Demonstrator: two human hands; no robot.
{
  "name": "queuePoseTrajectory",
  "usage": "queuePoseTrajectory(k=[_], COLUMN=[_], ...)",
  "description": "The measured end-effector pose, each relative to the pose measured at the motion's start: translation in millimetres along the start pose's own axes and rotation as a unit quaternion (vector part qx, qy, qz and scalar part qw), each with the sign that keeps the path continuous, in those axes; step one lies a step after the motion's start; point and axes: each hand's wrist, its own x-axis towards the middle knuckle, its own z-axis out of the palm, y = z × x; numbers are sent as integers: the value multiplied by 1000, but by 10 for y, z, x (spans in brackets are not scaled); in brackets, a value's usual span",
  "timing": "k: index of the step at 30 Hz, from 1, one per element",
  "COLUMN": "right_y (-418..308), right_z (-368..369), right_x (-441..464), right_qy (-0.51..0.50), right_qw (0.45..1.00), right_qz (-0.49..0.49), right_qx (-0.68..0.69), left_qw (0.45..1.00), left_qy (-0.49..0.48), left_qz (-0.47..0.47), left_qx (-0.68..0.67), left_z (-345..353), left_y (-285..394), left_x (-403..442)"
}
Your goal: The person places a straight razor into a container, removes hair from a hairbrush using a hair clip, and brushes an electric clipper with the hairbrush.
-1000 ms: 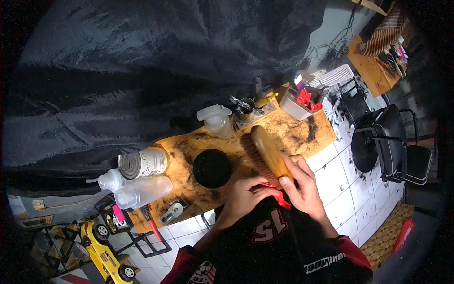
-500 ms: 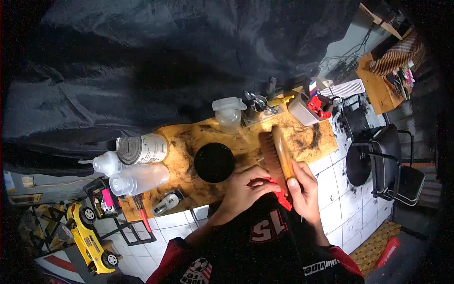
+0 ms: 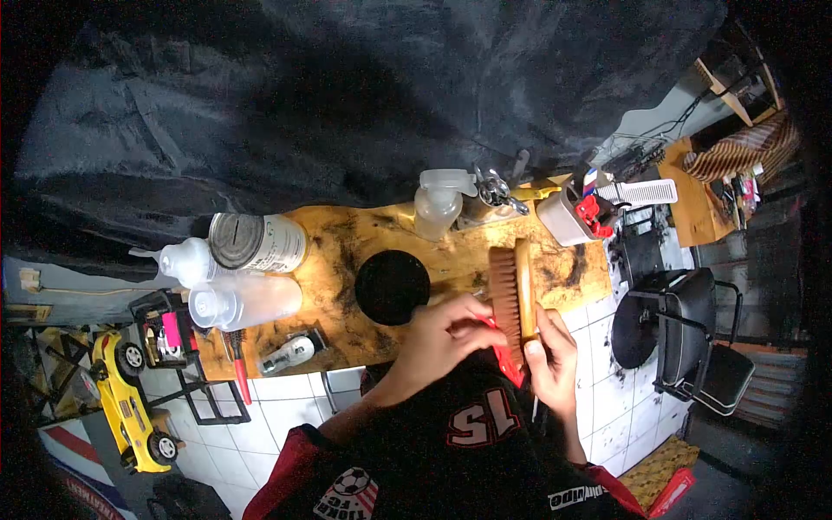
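My right hand (image 3: 552,360) grips the wooden handle of a brush (image 3: 505,290), which stands upright with its brown bristles facing left. Close beside it, my left hand (image 3: 446,342) has its thumb and fingers pinched at a red piece (image 3: 508,362) below the bristles. Fingers partly cover this piece, and its kind is not clear. Both hands are in front of my chest, over the near edge of a wooden table (image 3: 338,227) marked with dark hair clippings. A round black disc (image 3: 393,288) lies on the table to the left of the brush.
A tin can (image 3: 273,245), a clear bottle (image 3: 260,301) and a hair clipper (image 3: 290,353) are at the table's left. Farther back are a spray bottle (image 3: 438,208) and a grey bin (image 3: 563,218) with a white comb (image 3: 646,191). A black chair (image 3: 689,321) stands right.
The view has shifted slightly. The brush has turned more upright, with its bristle side showing more. Both hands keep their hold close together.
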Motion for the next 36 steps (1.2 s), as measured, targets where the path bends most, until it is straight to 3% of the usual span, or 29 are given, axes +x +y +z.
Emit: queuePoseTrajectory(k=[3,4,7,9,11,13,15,17,18,19,21,23,26,28,29,31,33,34,36], right_y=[66,55,-31,52,171,24,39,154,175,156,64,153,163,170,176,96,162,139,78], right_z=[55,62,64,21,-50,-117,-62,55,37,35,9,-42,-130,-171,-193,-127,-71,-42,-42], right_x=[66,87,97,33,0,8,5,10,21,34,100,62,-63,-47,-15,19,39,74,156], right_qy=[51,90,149,133,69,-23,-15,58,62,88,135,156,126,65,21,1,11,41,78], right_qw=[998,996,985,986,997,999,998,998,998,996,991,987,983,995,999,1000,1000,999,997], right_qz=[-33,-25,40,43,-27,-15,-22,-19,-10,0,3,1,92,33,-19,-16,-20,-24,-22], right_qx=[-12,-13,79,93,31,-16,-49,-12,-24,-26,22,27,99,74,41,3,18,7,-15], left_qw=[978,983,961,991,978,972,973,998,969,965,980,982,986,970,975,964,999,996,995], left_qy=[-87,-94,-46,-8,45,74,43,-56,-86,-125,-128,-79,6,70,88,101,41,20,-48], left_qz=[-62,-55,-71,-52,-70,-69,-99,-8,-57,-44,-25,-15,-70,-53,-54,-75,7,-35,-10], left_qx=[-178,-146,-263,-120,-193,-211,-203,-28,-223,-227,-153,-172,-154,-228,-198,-236,-29,-81,-88], left_z=[182,176,211,111,31,-21,-4,90,196,236,220,237,94,49,22,27,64,115,197], left_y=[27,0,-35,-57,9,15,94,14,29,32,53,-91,-47,-44,-56,55,-23,33,-22], left_x=[-85,-91,-90,-38,6,43,39,-16,-57,-66,-47,-20,27,57,54,58,36,13,-18])
